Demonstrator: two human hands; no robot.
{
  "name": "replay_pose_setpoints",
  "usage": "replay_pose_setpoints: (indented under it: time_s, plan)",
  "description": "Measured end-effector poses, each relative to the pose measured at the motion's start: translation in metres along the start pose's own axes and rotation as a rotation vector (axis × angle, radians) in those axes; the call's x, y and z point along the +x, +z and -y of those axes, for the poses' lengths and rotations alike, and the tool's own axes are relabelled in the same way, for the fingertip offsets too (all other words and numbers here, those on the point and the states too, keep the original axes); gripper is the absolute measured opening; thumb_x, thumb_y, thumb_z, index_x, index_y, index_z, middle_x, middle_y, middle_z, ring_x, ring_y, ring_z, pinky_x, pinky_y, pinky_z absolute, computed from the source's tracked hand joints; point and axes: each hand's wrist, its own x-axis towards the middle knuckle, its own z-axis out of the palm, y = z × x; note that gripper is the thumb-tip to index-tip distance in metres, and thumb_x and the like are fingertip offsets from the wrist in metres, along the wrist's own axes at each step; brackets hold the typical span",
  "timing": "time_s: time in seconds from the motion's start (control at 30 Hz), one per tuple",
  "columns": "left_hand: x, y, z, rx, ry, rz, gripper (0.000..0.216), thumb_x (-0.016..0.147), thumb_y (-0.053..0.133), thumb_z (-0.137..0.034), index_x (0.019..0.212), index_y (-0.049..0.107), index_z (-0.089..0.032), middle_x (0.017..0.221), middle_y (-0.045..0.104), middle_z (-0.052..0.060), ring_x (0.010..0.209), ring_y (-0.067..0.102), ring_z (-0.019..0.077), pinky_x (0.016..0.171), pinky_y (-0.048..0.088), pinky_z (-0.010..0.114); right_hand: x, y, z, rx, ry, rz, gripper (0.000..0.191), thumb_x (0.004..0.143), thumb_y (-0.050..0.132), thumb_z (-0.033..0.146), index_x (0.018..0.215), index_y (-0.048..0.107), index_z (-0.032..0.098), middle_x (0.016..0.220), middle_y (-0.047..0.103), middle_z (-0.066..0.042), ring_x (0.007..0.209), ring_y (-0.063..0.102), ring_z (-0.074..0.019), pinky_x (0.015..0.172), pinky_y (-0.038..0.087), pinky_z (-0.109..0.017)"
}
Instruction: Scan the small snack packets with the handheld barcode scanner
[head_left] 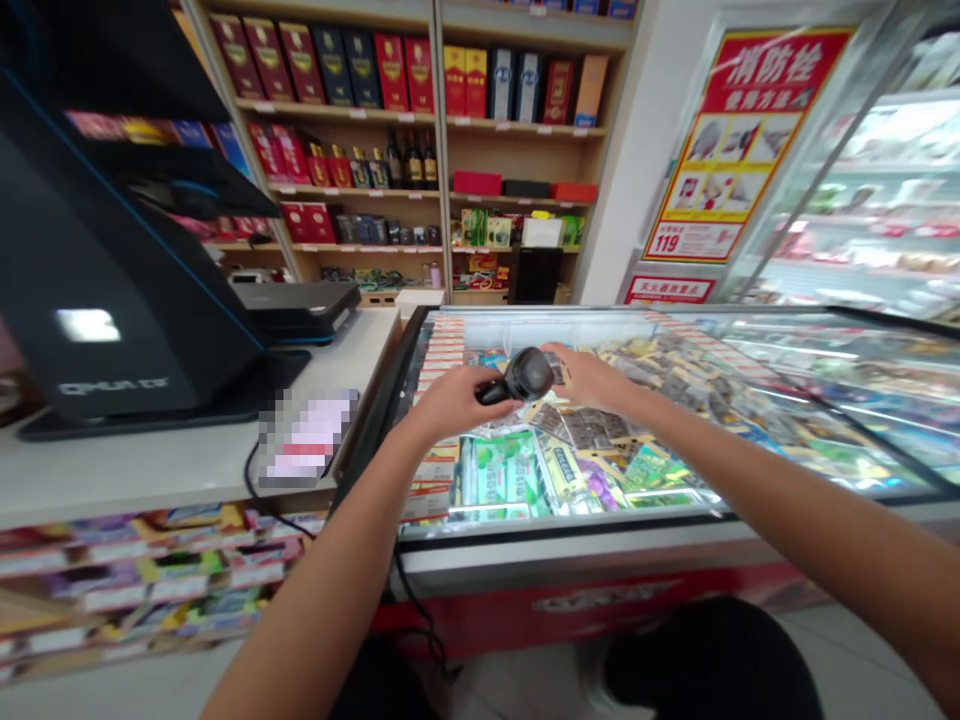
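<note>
My left hand (459, 402) is wrapped round the handle of a black handheld barcode scanner (529, 374), whose rounded head points to the right. Close beside that head is my right hand (583, 374), its fingers curled in and partly blurred. A small pale, printed item seems to sit at its fingertips, too unclear to name. Both hands are above the glass top of a chest freezer (540, 530). Under the glass lie green ice-cream packets (499, 475) and many brown-and-grey packets (660, 370).
On the left counter (360, 370) stand a black checkout terminal (127, 270) and a partly blurred phone-like item (311, 435). A black cable (409, 580) hangs at the freezer's front corner. Shelves (337, 108) with boxes and bottles rise behind. A red-and-yellow notice (742, 150) is on the wall.
</note>
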Motion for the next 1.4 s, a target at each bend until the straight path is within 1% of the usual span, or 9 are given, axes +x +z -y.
replay_pose_setpoints:
  time_s: [0.13,0.3,0.47,0.63,0.8,0.93,1.03,1.23,1.4]
  plan:
    - [-0.001,0.007,-0.006,0.044,0.044,0.044,0.036,0.083,0.069,-0.054,0.079,0.072,-0.019,0.064,0.062,0.000,0.060,0.050,0.0146,0.059,0.030,0.026,-0.016,-0.012,-0.006,-0.079,-0.004,0.002,0.069,0.084,0.070,0.024,0.150,0.050,0.023,0.113,0.076,-0.011,0.095,0.072,-0.0302,0.081,0.051,-0.036]
    - [0.000,0.009,-0.010,0.021,0.095,0.051,0.037,0.082,0.070,-0.054,0.074,0.069,-0.018,0.061,0.058,-0.002,0.058,0.046,0.0132,0.057,0.029,0.025,-0.022,-0.018,-0.009,-0.114,0.013,0.017,0.068,0.086,0.070,0.025,0.152,0.051,0.024,0.106,0.078,-0.009,0.094,0.073,-0.0303,0.084,0.051,-0.038]
    - [0.001,0.009,-0.012,-0.050,0.142,0.071,0.036,0.082,0.070,-0.052,0.073,0.069,-0.017,0.062,0.057,-0.002,0.059,0.046,0.0126,0.057,0.029,0.024,-0.024,-0.016,-0.013,-0.025,-0.050,-0.007,0.064,0.084,0.073,0.026,0.146,0.057,0.025,0.124,0.076,-0.010,0.109,0.071,-0.0312,0.089,0.052,-0.037]
    - [0.000,0.008,-0.011,-0.042,0.135,0.086,0.037,0.083,0.071,-0.052,0.077,0.071,-0.016,0.063,0.057,-0.002,0.060,0.045,0.0120,0.058,0.030,0.024,-0.022,-0.011,-0.017,-0.063,-0.043,-0.033,0.064,0.084,0.073,0.027,0.146,0.058,0.025,0.118,0.077,-0.009,0.104,0.072,-0.0321,0.086,0.052,-0.038]
    - [-0.001,0.007,-0.010,-0.013,0.127,0.080,0.037,0.083,0.071,-0.053,0.075,0.070,-0.017,0.061,0.055,-0.003,0.058,0.044,0.0115,0.058,0.030,0.024,-0.021,-0.011,-0.023,-0.090,-0.037,-0.040,0.066,0.084,0.072,0.027,0.147,0.055,0.026,0.123,0.076,-0.009,0.107,0.072,-0.0333,0.088,0.052,-0.039]
    - [-0.001,0.007,-0.009,0.002,0.127,0.073,0.037,0.083,0.071,-0.052,0.072,0.067,-0.017,0.058,0.052,-0.004,0.056,0.041,0.0108,0.056,0.028,0.024,-0.022,-0.010,-0.027,-0.064,-0.014,-0.026,0.066,0.085,0.072,0.025,0.147,0.049,0.021,0.122,0.075,-0.012,0.106,0.072,-0.0327,0.089,0.051,-0.039]
    - [-0.001,0.006,-0.010,0.006,0.127,0.081,0.038,0.083,0.070,-0.053,0.071,0.066,-0.017,0.058,0.050,-0.004,0.055,0.041,0.0106,0.057,0.028,0.024,-0.023,-0.010,-0.028,-0.065,-0.020,-0.018,0.065,0.086,0.071,0.025,0.146,0.046,0.017,0.131,0.070,-0.016,0.116,0.069,-0.0340,0.095,0.050,-0.040]
    - [-0.001,0.006,-0.012,0.028,0.126,0.099,0.038,0.084,0.069,-0.053,0.075,0.068,-0.016,0.060,0.052,-0.004,0.057,0.042,0.0107,0.058,0.026,0.025,-0.025,-0.008,-0.029,-0.071,-0.036,0.003,0.067,0.088,0.071,0.025,0.147,0.042,0.013,0.141,0.064,-0.020,0.129,0.062,-0.0358,0.105,0.045,-0.046]
    - [-0.002,0.006,-0.014,0.037,0.123,0.092,0.036,0.084,0.070,-0.051,0.078,0.071,-0.016,0.062,0.056,-0.002,0.058,0.046,0.0118,0.060,0.029,0.026,-0.025,-0.006,-0.029,-0.079,-0.050,-0.006,0.066,0.087,0.071,0.025,0.146,0.043,0.012,0.138,0.065,-0.020,0.126,0.063,-0.0362,0.105,0.045,-0.047]
